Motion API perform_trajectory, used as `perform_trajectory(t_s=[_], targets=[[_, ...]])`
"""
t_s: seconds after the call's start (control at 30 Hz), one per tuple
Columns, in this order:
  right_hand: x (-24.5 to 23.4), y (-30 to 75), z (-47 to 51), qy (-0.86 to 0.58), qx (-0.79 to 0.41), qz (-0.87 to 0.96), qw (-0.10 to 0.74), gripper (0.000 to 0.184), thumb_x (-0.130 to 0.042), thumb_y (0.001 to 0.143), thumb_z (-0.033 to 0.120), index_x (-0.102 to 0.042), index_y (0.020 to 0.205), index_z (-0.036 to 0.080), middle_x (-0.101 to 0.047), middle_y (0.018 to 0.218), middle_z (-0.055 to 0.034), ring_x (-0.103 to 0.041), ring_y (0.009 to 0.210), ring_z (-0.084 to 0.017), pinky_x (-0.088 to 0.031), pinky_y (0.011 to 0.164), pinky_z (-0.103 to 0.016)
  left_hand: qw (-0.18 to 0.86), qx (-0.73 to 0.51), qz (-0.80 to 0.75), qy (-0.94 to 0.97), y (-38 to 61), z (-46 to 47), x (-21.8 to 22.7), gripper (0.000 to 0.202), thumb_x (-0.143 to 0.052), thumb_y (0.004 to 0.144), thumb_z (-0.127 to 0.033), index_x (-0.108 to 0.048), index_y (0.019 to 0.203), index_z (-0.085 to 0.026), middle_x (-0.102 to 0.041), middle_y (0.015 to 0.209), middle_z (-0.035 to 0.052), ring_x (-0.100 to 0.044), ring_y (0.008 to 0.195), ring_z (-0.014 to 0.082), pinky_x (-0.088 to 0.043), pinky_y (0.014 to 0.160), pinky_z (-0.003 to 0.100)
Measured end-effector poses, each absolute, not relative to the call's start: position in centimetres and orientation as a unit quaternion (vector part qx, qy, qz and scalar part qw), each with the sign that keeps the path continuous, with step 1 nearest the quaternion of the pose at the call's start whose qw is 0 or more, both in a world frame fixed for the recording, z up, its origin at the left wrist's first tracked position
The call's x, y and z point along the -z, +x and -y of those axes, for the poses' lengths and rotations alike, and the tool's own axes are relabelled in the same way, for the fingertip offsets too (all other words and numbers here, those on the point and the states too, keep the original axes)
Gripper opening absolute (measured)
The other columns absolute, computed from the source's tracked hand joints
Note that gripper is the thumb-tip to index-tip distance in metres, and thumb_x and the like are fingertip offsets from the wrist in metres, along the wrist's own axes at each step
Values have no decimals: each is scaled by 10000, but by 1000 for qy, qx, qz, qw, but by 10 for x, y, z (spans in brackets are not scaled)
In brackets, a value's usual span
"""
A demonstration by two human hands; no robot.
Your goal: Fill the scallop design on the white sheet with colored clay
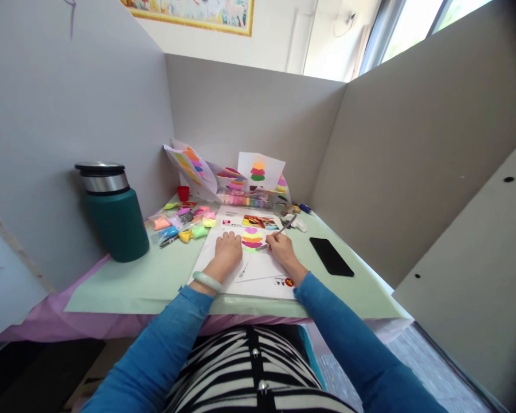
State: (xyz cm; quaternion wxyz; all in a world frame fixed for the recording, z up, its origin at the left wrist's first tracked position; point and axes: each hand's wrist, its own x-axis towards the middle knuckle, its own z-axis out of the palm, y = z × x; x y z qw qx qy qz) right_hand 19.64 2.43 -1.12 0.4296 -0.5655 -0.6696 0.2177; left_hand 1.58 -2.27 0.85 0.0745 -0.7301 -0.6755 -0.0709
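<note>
My right hand [281,250] is closed around a metal fork [288,223]. The fork's tines lie at the lowest, yellow-green band of a coloured clay picture [252,240], which has pink, orange and magenta bands above. My left hand [229,250] rests on the white paper [258,272] just left of the picture, palm down with bent fingers and nothing visible in it. Under this sheet is a larger white pad [208,252]. A small dark mark like a thin tool [243,271] shows on the paper below the picture.
Bagged coloured clay [198,221] and a pen [169,241] lie left. A green bottle [116,218] stands farther left; a black phone [331,256] lies right. Behind are a red cup [183,193], a clay pack [245,199], crumpled tissue [298,223] and picture sheets [260,166]. Grey partitions [258,109] enclose the table.
</note>
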Motion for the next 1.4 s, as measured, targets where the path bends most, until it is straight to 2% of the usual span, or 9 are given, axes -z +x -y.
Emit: perform_trajectory(t_s=[0.13, 0.27, 0.53, 0.87, 1.17, 1.3, 1.4], targets=[[11, 200, -25, -581, -199, 654, 441, 236, -460, 782, 337, -615, 661, 205, -632, 591, -8, -592, 684, -178, -386, 676, -254, 71, 67, 676, -731, 15, 22, -8, 357, -328, 879, -69, -558, 1147, -126, -536, 1178, 170, -463, 1136, 281, -366, 913, 402], [12, 198, -22, -546, -236, 655, 466, 249, -472, 782, 363, -612, 655, 200, -615, 559, 5, -589, 640, -166, -399, 667, -247, 68, 72, 675, -731, 16, 22, -9, 352, -333, 875, -69, -560, 1139, -125, -535, 1174, 174, -457, 1142, 284, -363, 916, 408], [11, 196, -19, -541, -223, 682, 438, 232, -471, 773, 329, -589, 622, 199, -615, 563, 4, -578, 645, -159, -377, 657, -248, 73, 77, 675, -730, 16, 23, -9, 353, -327, 881, -66, -562, 1138, -125, -541, 1175, 168, -463, 1141, 282, -361, 921, 406], [13, 194, -21, -525, -229, 684, 451, 233, -476, 778, 346, -590, 635, 201, -618, 565, 10, -581, 631, -155, -384, 649, -240, 81, 83, 670, -733, 15, 22, -6, 358, -322, 886, -74, -571, 1140, -115, -546, 1170, 176, -467, 1135, 292, -369, 911, 410], [10, 202, -23, -572, -192, 669, 435, 226, -464, 777, 314, -611, 648, 200, -625, 586, -6, -589, 679, -171, -389, 676, -247, 74, 79, 672, -733, 15, 21, -7, 361, -333, 877, -61, -574, 1143, -108, -544, 1166, 185, -469, 1131, 293, -374, 910, 419], [11, 199, -23, -553, -218, 658, 463, 230, -471, 775, 332, -609, 647, 199, -614, 560, 4, -589, 650, -164, -394, 665, -243, 72, 78, 673, -732, 16, 21, -7, 368, -328, 876, -63, -575, 1145, -107, -546, 1168, 183, -469, 1128, 296, -372, 909, 418], [11, 196, -22, -532, -240, 674, 453, 233, -479, 775, 346, -603, 643, 199, -611, 552, 11, -580, 629, -156, -390, 648, -240, 72, 81, 672, -732, 16, 21, -7, 373, -322, 876, -64, -576, 1145, -109, -547, 1171, 183, -469, 1126, 294, -368, 909, 417]])
